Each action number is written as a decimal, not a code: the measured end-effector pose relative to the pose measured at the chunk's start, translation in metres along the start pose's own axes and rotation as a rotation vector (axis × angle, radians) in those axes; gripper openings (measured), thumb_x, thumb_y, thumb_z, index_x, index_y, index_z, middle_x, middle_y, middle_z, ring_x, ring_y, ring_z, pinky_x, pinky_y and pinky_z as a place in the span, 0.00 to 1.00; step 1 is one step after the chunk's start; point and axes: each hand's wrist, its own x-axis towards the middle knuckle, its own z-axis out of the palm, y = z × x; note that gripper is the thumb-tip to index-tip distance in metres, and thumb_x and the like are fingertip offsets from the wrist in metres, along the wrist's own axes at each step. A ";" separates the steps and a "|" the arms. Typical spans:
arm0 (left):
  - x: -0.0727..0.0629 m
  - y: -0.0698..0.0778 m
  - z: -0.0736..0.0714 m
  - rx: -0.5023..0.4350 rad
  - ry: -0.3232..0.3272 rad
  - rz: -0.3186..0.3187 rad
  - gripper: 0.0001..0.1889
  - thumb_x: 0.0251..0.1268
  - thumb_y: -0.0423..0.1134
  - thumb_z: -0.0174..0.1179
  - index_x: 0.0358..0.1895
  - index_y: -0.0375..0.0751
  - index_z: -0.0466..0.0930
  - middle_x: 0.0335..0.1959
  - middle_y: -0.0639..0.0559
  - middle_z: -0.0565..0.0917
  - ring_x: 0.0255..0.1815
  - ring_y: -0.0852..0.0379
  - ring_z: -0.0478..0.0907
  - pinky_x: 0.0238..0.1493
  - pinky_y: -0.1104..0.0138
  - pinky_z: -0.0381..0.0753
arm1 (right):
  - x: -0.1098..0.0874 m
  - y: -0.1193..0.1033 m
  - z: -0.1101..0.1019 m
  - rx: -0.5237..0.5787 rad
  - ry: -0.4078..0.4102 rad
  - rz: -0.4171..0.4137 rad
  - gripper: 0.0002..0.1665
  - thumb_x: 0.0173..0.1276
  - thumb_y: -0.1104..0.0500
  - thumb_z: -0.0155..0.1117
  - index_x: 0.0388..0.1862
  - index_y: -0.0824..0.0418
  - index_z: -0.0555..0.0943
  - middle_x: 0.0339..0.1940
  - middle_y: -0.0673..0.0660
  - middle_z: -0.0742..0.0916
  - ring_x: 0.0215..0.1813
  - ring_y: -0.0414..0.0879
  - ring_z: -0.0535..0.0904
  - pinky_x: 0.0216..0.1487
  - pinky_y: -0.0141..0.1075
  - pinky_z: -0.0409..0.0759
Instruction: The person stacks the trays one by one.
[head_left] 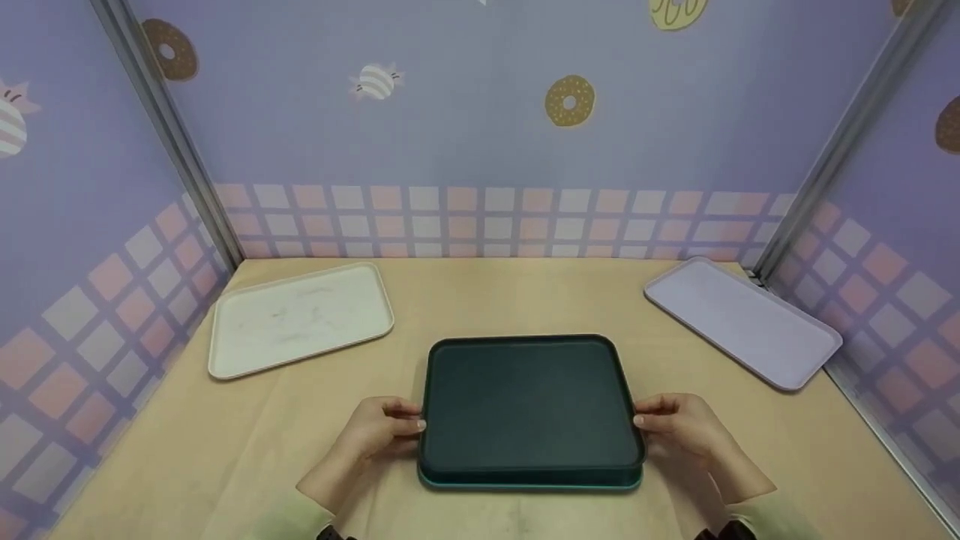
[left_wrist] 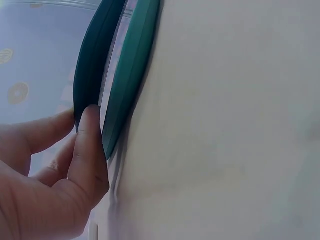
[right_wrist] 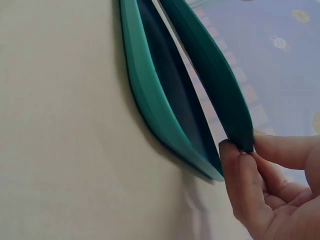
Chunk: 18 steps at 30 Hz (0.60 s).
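Observation:
My left hand (head_left: pixel 377 429) and right hand (head_left: pixel 681 425) pinch the two short sides of a dark green tray (head_left: pixel 529 405) between thumb and fingers. Directly under it lies a second green tray (head_left: pixel 529 487) on the table, mostly hidden, with its front rim showing. Both wrist views reveal a narrow gap between the raised upper tray (left_wrist: pixel 95 60) and the lower tray (right_wrist: pixel 155 100). In the right wrist view, fingertips of the right hand (right_wrist: pixel 272 190) curl under the upper tray's rim, close beside the lower tray's edge.
A cream tray (head_left: pixel 300 319) with faint smudges lies at the back left of the table (head_left: pixel 510 296). At the back right a pale lilac tray (head_left: pixel 742 322) lies at an angle near the side wall. Patterned panels (head_left: pixel 480 142) enclose the table at the back and both sides.

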 end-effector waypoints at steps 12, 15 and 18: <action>-0.003 -0.001 -0.003 0.049 -0.081 0.026 0.14 0.60 0.23 0.68 0.50 0.24 0.82 0.37 0.46 0.86 0.31 0.59 0.85 0.33 0.63 0.90 | -0.002 0.006 0.001 -0.001 -0.055 0.051 0.16 0.67 0.69 0.70 0.51 0.76 0.82 0.32 0.48 0.87 0.34 0.38 0.84 0.36 0.30 0.87; -0.003 -0.001 -0.003 0.051 -0.089 0.021 0.14 0.60 0.23 0.69 0.49 0.24 0.82 0.36 0.46 0.86 0.31 0.60 0.84 0.32 0.64 0.90 | -0.002 0.007 0.002 -0.008 -0.059 0.065 0.15 0.67 0.69 0.70 0.50 0.76 0.82 0.33 0.49 0.86 0.34 0.38 0.84 0.36 0.30 0.86; -0.003 -0.001 -0.004 0.059 -0.098 0.023 0.14 0.60 0.23 0.69 0.49 0.23 0.82 0.35 0.44 0.86 0.30 0.60 0.84 0.31 0.65 0.89 | -0.003 0.007 0.002 -0.031 -0.054 0.077 0.15 0.66 0.69 0.70 0.49 0.75 0.82 0.33 0.50 0.86 0.34 0.38 0.84 0.36 0.30 0.86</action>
